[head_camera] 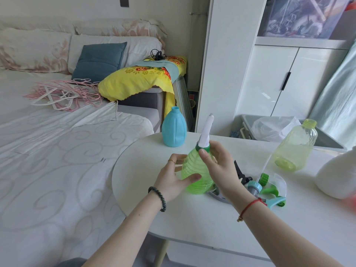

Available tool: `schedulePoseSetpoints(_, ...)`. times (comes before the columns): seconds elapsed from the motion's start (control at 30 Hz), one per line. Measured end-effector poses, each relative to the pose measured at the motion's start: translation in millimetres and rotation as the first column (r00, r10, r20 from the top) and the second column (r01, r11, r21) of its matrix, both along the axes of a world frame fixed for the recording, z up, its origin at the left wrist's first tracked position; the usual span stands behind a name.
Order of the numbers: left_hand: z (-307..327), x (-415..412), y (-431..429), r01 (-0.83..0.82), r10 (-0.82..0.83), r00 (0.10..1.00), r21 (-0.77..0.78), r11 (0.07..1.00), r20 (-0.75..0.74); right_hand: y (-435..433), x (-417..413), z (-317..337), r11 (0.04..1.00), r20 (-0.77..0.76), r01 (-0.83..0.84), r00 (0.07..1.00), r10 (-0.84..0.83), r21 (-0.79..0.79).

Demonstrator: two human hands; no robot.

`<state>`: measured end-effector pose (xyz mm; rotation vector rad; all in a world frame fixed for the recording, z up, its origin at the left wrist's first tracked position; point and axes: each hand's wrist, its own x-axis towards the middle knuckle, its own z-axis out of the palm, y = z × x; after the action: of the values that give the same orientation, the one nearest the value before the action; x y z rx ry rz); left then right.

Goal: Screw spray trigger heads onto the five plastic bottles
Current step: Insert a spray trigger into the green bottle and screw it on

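Head view, the only one on offer: a ribbed green bottle (196, 170) is held tilted just above the white table (192, 218), near its middle. The left hand (173, 178) is wrapped round the bottle's belly, thumb across the front and fingers closed on the far side. The right hand (217, 162) is up at the neck, thumb and fingers pinched narrow on the green collar (202, 147) of a white spray head (207, 130), which is already seated on the mouth.

For this step, the bottle is best kept locked still in the left hand while the collar alone gets turned. The head should be kept in line with the neck so the thread isn't crossed, and if it binds early it's probably worth backing off and restarting. Snug is likely enough on thin plastic; overdoing it could strip things. Whether the collar is fully down can't be told.

Counts, as far as can be seen:
- bottles: three clear ones, counting the green one, a blue bottle (174, 130) standing open at the table's far edge, and a yellow-green bottle (294, 145) tipped open at the right. A blurry white shape (335, 176) at the right edge might be a fourth; can't be told.
- loose trigger heads (264, 186): a tangled pile just right of the hands, roughly three or four, and an exact number can't be read.
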<state>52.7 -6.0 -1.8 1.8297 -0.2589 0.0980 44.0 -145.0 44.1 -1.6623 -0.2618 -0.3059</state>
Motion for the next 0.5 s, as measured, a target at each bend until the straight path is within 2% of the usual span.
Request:
schedulePoseSetpoints(0.07, 0.1, -0.6, 0.4, -0.005, 0.005, 1.000, 0.007, 1.000, 0.003, 0.3, 2.6, -0.4, 0.998, 0.008, 0.067, 0.998, -0.067, -0.011)
schedulePoseSetpoints(0.23, -0.3, -1.2, 0.0, -0.013, 0.013, 1.000, 0.005, 1.000, 0.010, -2.3, 1.0, 1.0, 0.998, 0.019, -0.057, 0.998, 0.058, -0.031)
schedulePoseSetpoints(0.37, -0.3, -1.1, 0.0, -0.012, 0.012, 1.000, 0.018, 1.000, 0.008, -1.3, 5.4, 3.2, 0.996, 0.020, 0.056, 0.998, -0.055, -0.065)
schedulePoseSetpoints(0.5, 0.5, -1.4, 0.0, -0.016, 0.016, 1.000, 0.022, 1.000, 0.015, -2.7, 3.4, 6.3, 0.993, -0.001, -0.099, 0.995, 0.099, -0.059)
